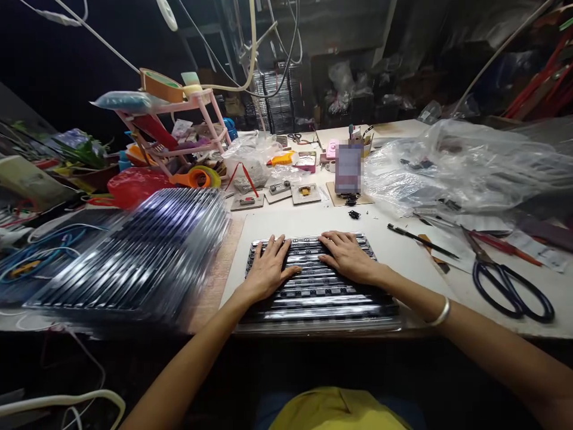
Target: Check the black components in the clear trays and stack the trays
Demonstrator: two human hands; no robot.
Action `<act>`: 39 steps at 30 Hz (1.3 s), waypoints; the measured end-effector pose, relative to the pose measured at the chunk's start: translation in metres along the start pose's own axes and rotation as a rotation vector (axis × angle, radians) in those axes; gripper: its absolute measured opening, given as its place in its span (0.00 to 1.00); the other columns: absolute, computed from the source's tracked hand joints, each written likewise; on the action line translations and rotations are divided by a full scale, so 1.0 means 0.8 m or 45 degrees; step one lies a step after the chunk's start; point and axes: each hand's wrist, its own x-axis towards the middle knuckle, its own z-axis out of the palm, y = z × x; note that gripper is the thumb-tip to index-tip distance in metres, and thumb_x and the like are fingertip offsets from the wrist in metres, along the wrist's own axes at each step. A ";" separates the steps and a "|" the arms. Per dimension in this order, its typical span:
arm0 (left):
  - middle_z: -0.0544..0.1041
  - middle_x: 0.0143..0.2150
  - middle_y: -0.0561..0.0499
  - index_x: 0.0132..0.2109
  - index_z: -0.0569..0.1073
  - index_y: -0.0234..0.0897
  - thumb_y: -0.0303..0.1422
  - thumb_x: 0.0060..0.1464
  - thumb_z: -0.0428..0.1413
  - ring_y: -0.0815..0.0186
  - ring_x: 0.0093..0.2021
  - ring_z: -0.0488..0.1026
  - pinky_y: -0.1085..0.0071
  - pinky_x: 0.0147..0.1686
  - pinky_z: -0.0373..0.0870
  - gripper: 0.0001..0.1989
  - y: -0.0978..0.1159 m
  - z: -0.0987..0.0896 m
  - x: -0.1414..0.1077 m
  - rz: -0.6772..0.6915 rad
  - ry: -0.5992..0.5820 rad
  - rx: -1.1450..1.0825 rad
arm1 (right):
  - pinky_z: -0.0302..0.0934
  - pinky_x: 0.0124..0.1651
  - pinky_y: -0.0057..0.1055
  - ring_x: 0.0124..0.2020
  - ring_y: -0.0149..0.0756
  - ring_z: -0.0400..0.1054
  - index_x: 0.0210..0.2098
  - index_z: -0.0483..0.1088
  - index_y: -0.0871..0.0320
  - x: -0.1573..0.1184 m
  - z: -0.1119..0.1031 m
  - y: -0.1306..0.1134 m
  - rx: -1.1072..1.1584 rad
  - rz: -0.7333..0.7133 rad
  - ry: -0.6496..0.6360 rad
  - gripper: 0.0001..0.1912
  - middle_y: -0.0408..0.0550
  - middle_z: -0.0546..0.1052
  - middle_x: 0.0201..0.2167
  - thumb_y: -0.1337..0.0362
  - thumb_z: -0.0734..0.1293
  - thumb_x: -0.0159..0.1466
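Observation:
A clear plastic tray (317, 316) with ridged rows and small black parts in them lies at the front edge of the table. My left hand (268, 269) rests flat on its left part, fingers spread. On the right part lies my right hand (349, 255), palm down with the fingers stretched out. Neither hand is closed round anything. Beneath both hands is a white board (416, 269), which shows around the tray. To the left stands a tall stack of similar ridged trays (134, 257), partly blurred.
Large scissors (510, 286), a black pen-like tool (421, 240) and clear plastic bags (430, 167) lie at the right. Small metal fixtures (305, 192) and a phone-like device (348, 170) stand behind the tray. A pink rack (210, 116) rises at the back left.

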 end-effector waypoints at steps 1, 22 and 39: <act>0.56 0.66 0.43 0.62 0.56 0.40 0.53 0.54 0.47 0.53 0.67 0.46 0.50 0.62 0.41 0.34 0.002 0.001 0.004 0.006 -0.010 -0.029 | 0.49 0.56 0.45 0.57 0.47 0.56 0.56 0.60 0.58 0.007 0.003 -0.001 0.021 -0.009 0.015 0.23 0.54 0.65 0.56 0.52 0.56 0.68; 0.54 0.66 0.31 0.62 0.57 0.26 0.51 0.59 0.42 0.48 0.67 0.45 0.50 0.62 0.42 0.35 0.016 0.007 -0.003 0.038 -0.016 0.003 | 0.43 0.62 0.51 0.65 0.55 0.43 0.61 0.58 0.63 0.005 0.012 0.002 0.006 -0.142 -0.039 0.27 0.62 0.53 0.64 0.53 0.56 0.68; 0.45 0.70 0.44 0.66 0.52 0.44 0.49 0.60 0.41 0.54 0.68 0.39 0.50 0.63 0.41 0.30 -0.012 0.004 -0.024 0.179 -0.060 0.015 | 0.36 0.64 0.52 0.67 0.49 0.34 0.65 0.50 0.56 -0.056 0.001 -0.015 -0.030 -0.155 -0.127 0.33 0.51 0.45 0.67 0.45 0.53 0.67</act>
